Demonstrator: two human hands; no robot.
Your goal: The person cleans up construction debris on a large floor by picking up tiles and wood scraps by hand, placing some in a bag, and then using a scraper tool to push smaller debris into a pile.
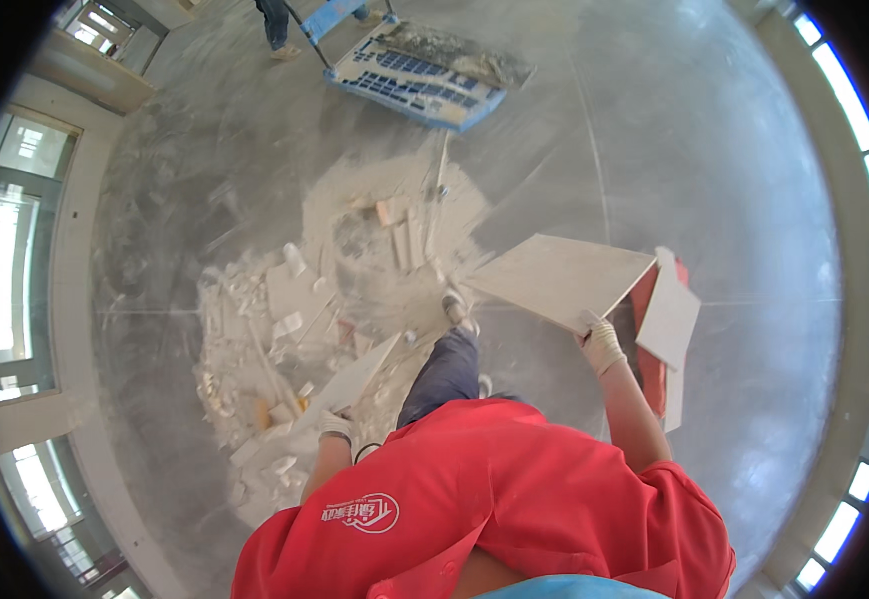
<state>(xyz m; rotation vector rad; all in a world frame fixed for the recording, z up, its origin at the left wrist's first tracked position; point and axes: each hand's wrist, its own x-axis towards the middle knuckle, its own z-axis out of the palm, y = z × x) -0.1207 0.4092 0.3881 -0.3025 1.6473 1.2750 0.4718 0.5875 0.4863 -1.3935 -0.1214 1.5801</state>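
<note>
My left hand (336, 425), in a pale work glove, grips the lower end of a narrow, pale board offcut (352, 382) that slants up over the debris pile. A larger pale board (565, 277) is held at its near edge by my right hand (600, 344), gloved too. That board's right corner meets or overlaps a red container or sack (653, 374), from which more board pieces (670, 314) stick out; which it is I cannot tell. The fingers of both hands are partly hidden.
Rubble, dust and broken board pieces (277, 299) spread over the grey floor to the left and ahead. A dusty ring with several strips (403, 243) lies beyond my foot (455, 307). Farther off stands a blue platform trolley (419, 90) bearing a dark, dusty slab (457, 52), beside another person's legs (275, 26).
</note>
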